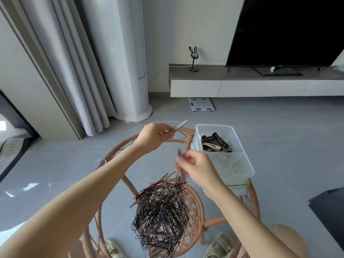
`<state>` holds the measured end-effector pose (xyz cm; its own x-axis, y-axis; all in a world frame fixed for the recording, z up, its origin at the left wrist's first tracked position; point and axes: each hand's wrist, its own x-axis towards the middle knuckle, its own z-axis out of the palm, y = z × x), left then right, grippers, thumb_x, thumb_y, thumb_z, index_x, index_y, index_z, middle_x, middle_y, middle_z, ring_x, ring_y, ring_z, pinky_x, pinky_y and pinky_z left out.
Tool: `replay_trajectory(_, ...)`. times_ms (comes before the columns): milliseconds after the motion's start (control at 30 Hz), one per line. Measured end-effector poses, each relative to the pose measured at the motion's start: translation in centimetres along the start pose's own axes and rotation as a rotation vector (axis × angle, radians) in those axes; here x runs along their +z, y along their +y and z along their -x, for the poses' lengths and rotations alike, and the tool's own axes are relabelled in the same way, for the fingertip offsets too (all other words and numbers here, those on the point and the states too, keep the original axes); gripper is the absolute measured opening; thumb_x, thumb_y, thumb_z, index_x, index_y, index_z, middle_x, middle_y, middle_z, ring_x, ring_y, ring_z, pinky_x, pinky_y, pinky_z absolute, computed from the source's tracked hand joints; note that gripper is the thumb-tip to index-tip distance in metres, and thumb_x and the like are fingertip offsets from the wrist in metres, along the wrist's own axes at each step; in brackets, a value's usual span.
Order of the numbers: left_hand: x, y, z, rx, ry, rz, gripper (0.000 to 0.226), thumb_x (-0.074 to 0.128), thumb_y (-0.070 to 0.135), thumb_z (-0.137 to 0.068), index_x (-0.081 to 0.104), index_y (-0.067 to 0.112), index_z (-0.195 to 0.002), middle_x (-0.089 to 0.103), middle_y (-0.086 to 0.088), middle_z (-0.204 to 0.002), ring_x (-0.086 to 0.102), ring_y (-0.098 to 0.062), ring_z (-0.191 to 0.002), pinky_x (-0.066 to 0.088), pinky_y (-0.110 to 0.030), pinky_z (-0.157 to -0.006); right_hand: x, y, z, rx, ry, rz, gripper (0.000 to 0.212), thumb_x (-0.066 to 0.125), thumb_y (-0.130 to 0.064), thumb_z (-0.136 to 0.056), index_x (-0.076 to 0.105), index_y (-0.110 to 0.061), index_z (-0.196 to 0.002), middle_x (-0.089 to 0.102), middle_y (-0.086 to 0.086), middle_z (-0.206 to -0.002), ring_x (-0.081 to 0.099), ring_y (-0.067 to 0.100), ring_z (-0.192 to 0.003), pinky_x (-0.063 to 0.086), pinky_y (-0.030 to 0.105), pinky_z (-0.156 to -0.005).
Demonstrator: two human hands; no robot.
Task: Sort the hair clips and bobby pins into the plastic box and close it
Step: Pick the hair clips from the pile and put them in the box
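Observation:
A large heap of black bobby pins lies on the glass table top in front of me. At the table's right side stands a clear plastic box with a divider. Its far compartment holds several dark hair clips; the near compartment looks see-through and I cannot tell what is in it. My left hand pinches a flat hair clip above the table's far edge, left of the box. My right hand is blurred, beside the box, and pinches a small dark clip.
The glass top rests on a round rattan frame. A green-edged lid lies under or behind the box's near end. On the floor beyond are a white scale, a white tower unit, curtains and a TV bench.

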<state>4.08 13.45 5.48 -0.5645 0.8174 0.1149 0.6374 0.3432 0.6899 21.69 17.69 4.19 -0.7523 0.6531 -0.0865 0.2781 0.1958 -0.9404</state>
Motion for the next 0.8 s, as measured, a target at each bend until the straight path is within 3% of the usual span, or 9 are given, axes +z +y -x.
replay_trajectory(100, 0.4, 1.9, -0.4, 0.024, -0.024, -0.012, 0.02, 0.064, 0.031, -0.083, 0.071, 0.022, -0.099, 0.061, 0.003, -0.076, 0.053, -0.016, -0.069, 0.04, -0.022, -0.058, -3.7, -0.4, -1.0, -0.097, 0.274, 0.004, 0.02, 0.061, -0.027, -0.084, 0.059, -0.02, -0.066, 0.07, 0.006, -0.065, 0.066, 0.022, -0.059, 0.054, 0.041, -0.062)
replay_trajectory(233, 2.8, 6.0, -1.7, 0.096, -0.089, -0.115, 0.024, 0.062, 0.032, -0.085, 0.07, 0.019, -0.104, 0.068, -0.005, -0.088, 0.06, -0.021, -0.078, 0.045, -0.026, -0.068, -8.7, 0.9, -5.1, -0.026, 0.551, 0.239, 0.016, 0.06, -0.035, -0.076, 0.06, -0.023, -0.065, 0.071, 0.006, -0.069, 0.068, 0.031, -0.071, 0.055, 0.043, -0.07)
replay_trajectory(300, 4.3, 7.4, -2.3, 0.108, -0.124, -0.144, 0.029, 0.061, 0.032, -0.086, 0.067, 0.018, -0.111, 0.071, -0.007, -0.103, 0.064, -0.023, -0.093, 0.046, -0.027, -0.076, -10.3, 1.2, -6.6, 0.017, 0.49, 0.469, 0.014, 0.057, -0.026, -0.083, 0.068, -0.018, -0.084, 0.073, 0.012, -0.091, 0.065, 0.032, -0.091, 0.05, 0.035, -0.078)
replay_trajectory(400, 5.0, 7.5, -2.2, 0.079, -0.152, -0.167, 0.032, 0.056, 0.028, -0.09, 0.061, 0.016, -0.119, 0.066, -0.008, -0.119, 0.061, -0.023, -0.109, 0.046, -0.031, -0.091, -11.2, 1.5, -7.0, 0.067, 0.336, 0.7, 0.027, 0.049, -0.015, -0.089, 0.064, -0.009, -0.112, 0.064, 0.013, -0.12, 0.056, 0.033, -0.112, 0.043, 0.033, -0.089)
replay_trajectory(567, 2.3, 2.7, 1.7, 0.052, -0.144, -0.22, 0.027, 0.049, 0.026, -0.093, 0.066, 0.02, -0.113, 0.063, 0.001, -0.126, 0.058, -0.02, -0.114, 0.045, -0.03, -0.095, -9.0, 1.0, -1.7, -0.179, 0.374, 0.733, 0.027, 0.047, -0.008, -0.089, 0.064, -0.01, -0.109, 0.069, 0.012, -0.108, 0.062, 0.031, -0.095, 0.044, 0.027, -0.076)
replay_trajectory(633, 1.3, 0.1, 4.6, 0.011, -0.183, -0.249, 0.029, 0.047, 0.033, -0.094, 0.065, 0.022, -0.115, 0.061, 0.005, -0.129, 0.057, -0.018, -0.116, 0.043, -0.027, -0.095, -6.7, 0.6, 1.9, -0.285, 0.211, 0.606, 0.025, 0.053, -0.012, -0.089, 0.064, -0.01, -0.111, 0.068, 0.005, -0.109, 0.062, 0.016, -0.09, 0.042, 0.009, -0.071)
replay_trajectory(667, 1.1, -1.0, 6.3, -0.026, -0.197, -0.254, 0.034, 0.044, 0.037, -0.094, 0.062, 0.023, -0.119, 0.058, 0.006, -0.132, 0.055, -0.016, -0.118, 0.041, -0.026, -0.096, -5.4, 0.9, 3.3, -0.311, 0.096, 0.568, 0.027, 0.055, -0.017, -0.089, 0.062, -0.01, -0.114, 0.066, 0.004, -0.114, 0.06, 0.012, -0.097, 0.039, 0.005, -0.08)
replay_trajectory(733, 1.4, -3.1, 9.2, -0.106, -0.206, -0.251, 0.043, 0.033, 0.044, -0.096, 0.054, 0.025, -0.128, 0.05, 0.007, -0.139, 0.046, -0.016, -0.129, 0.037, -0.031, -0.106, -2.8, 2.1, 5.2, -0.356, -0.042, 0.62, 0.037, 0.05, -0.029, -0.091, 0.057, -0.01, -0.121, 0.059, 0.004, -0.127, 0.052, 0.014, -0.119, 0.028, 0.02, -0.106)
replay_trajectory(800, 2.5, -4.7, 11.8, -0.136, -0.21, -0.242, 0.05, 0.023, 0.048, -0.097, 0.047, 0.026, -0.134, 0.042, 0.006, -0.146, 0.03, -0.017, -0.14, 0.022, -0.037, -0.117, -0.2, 3.7, 6.0, -0.434, -0.032, 0.762, 0.046, 0.037, -0.037, -0.092, 0.055, -0.008, -0.122, 0.055, 0.007, -0.132, 0.044, 0.019, -0.128, 0.013, 0.035, -0.115)
